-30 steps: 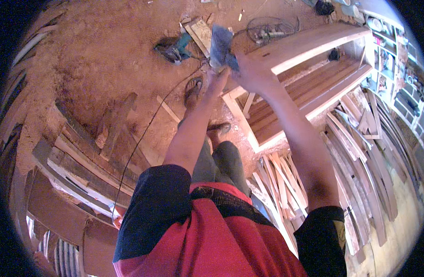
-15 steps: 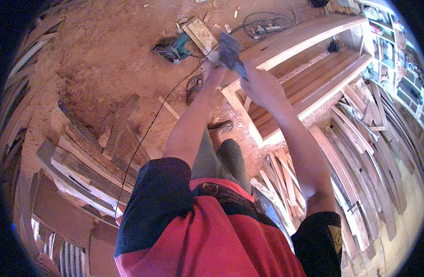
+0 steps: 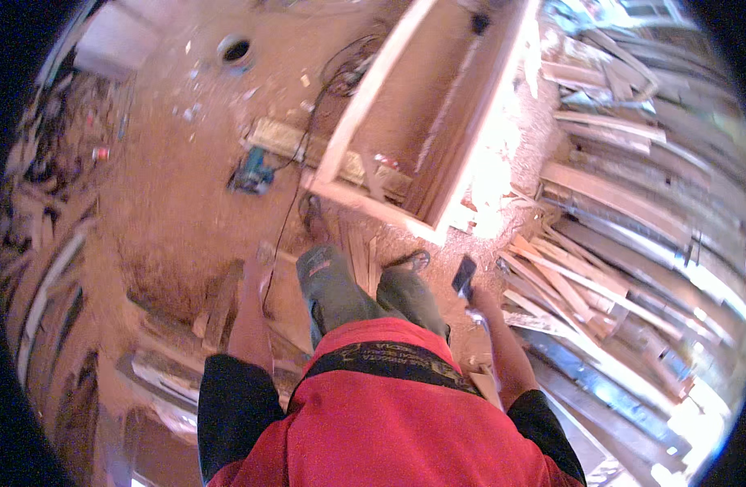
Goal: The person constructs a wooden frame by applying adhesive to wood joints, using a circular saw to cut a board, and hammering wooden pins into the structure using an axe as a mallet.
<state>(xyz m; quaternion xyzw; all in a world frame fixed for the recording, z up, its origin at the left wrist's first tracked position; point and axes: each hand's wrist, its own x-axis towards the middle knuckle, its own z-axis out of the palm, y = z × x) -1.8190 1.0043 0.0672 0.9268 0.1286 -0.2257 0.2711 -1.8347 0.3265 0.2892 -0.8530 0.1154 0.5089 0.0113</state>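
Standing on a sawdust floor in a wood shop, both arms hanging down at the sides, so this looks like a pause between bits of work rather than anything mid-cut.

Far left there's scrap timber stacked along the edge, and 1 small red can sitting on the floor near it. It's too tiny to make out any label, just a red cylinder shape. No signs or packages that I can pick out anywhere else.

Left hand hangs loose by the thigh. It's blurry, so I can't tell if its grip is open or closed, and nothing shows in it. A black cable runs across the floor just beside it, up toward a teal power tool lying on the sawdust.

Straight ahead of the feet is the open wooden frame, pale boards, lying flat on the floor.

Right hand has its grip closed around a dark flat tool, maybe a chisel or a phone, hard to say. It's held low beside the right knee, near the frame's corner but not touching it.

Right side is a big heap of planks.

My guess is the next move means bending down to the frame corner and bringing that tool onto the wood, minding the cable underfoot.
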